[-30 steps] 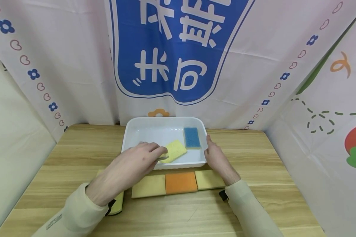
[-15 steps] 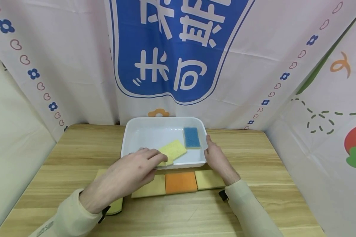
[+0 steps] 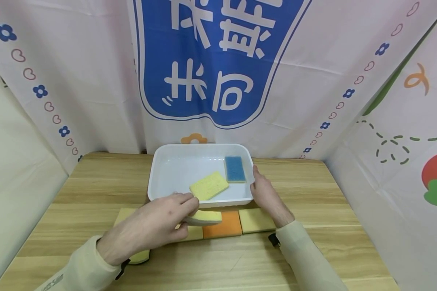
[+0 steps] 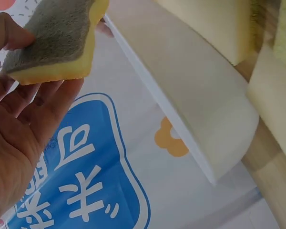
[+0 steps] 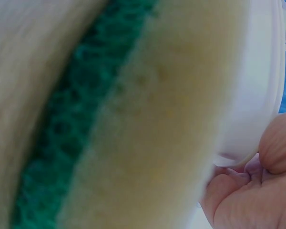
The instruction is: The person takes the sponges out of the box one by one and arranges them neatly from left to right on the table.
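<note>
Between thumb and fingers, my left hand [image 3: 153, 222] pinches a yellow sponge with a grey underside [image 3: 205, 217], held just in front of the white tray [image 3: 153, 173]. The left wrist view shows this sponge [image 4: 57, 38] with the thumb on its grey face. My right hand [image 3: 269, 198] grips the tray's right wall; in the right wrist view its curled fingers meet the tray [image 5: 257, 86]. Inside the tray lie a yellow sponge [image 3: 209, 186] and a blue-topped sponge [image 3: 235, 169], apart from the held one.
In front of the tray an orange sponge [image 3: 223, 228] lies between yellow ones, the right one [image 3: 256, 220] near my right wrist. More yellow sponge [image 3: 141, 256] shows under my left forearm. A printed curtain [image 3: 105, 81] stands behind the wooden table [image 3: 306, 186].
My left hand has come out over the tray's front rim toward the table, with the grey-backed sponge now in plain sight. My right hand stays at the tray's right side.
</note>
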Motion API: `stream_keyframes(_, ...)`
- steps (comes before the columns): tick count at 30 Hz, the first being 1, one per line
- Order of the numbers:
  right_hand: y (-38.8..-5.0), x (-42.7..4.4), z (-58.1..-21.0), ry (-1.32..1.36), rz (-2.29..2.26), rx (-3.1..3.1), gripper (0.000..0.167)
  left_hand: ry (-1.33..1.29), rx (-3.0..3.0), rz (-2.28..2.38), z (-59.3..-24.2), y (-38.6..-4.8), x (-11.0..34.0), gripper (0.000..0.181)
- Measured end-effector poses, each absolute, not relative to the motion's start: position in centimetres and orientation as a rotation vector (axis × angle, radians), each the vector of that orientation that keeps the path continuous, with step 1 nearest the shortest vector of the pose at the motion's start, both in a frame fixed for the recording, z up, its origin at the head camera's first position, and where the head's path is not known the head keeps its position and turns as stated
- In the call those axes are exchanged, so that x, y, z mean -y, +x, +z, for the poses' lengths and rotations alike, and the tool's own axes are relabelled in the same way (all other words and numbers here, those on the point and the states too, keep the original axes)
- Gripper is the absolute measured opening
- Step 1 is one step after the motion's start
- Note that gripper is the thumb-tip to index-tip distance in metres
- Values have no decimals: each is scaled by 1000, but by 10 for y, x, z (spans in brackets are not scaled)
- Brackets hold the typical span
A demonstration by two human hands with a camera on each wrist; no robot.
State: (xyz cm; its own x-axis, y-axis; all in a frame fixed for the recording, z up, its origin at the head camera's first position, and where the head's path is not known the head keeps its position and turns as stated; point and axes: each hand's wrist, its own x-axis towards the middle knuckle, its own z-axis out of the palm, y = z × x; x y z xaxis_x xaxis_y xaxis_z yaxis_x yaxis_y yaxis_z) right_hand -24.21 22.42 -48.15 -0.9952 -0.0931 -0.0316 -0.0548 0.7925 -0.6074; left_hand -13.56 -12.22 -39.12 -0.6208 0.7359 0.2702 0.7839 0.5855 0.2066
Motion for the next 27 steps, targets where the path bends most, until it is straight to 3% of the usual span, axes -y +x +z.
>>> stream_keyframes(27, -242, -224, -482, -114, -946, -2932, 70, -1457, 2770, -343, -421, -113, 143, 46)
